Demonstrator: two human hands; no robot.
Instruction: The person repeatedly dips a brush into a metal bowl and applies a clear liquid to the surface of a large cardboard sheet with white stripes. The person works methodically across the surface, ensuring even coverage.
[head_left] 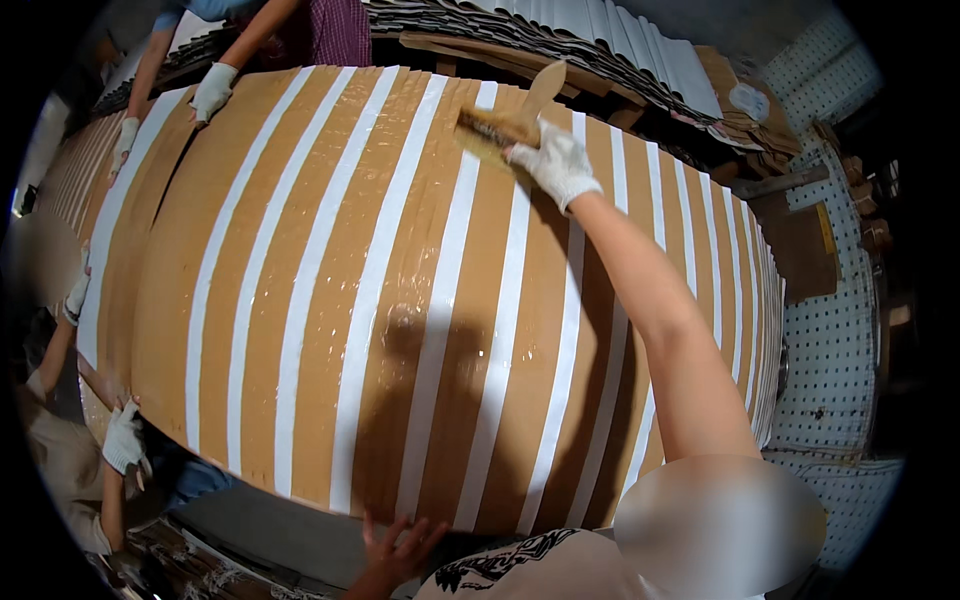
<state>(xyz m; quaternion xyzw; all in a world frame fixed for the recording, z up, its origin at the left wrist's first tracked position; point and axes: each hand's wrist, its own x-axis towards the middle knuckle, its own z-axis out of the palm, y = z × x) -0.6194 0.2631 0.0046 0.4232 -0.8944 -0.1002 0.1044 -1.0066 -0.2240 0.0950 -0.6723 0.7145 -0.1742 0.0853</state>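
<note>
My right hand [560, 168], in a white knit glove, is closed round a wide brush [528, 115] with a pale wooden handle. Its bristles rest on a long fanned row of overlapping brown sheets [400, 290], near the far edge. White strips run between the brown bands. Wet, shiny streaks and drops lie on the middle and left part of the row. At the near edge, my bare left hand [400, 550] has its fingers spread and holds nothing; whether the fingertips touch the sheets, I cannot tell.
At the far left, a co-worker's gloved hands [213, 92] touch the sheets beside a dark gap. More people with gloved hands [123, 438] stand along the left side. Behind the row lie stacked grey sheets [620, 50] on wood. A perforated pale panel [825, 350] is at right.
</note>
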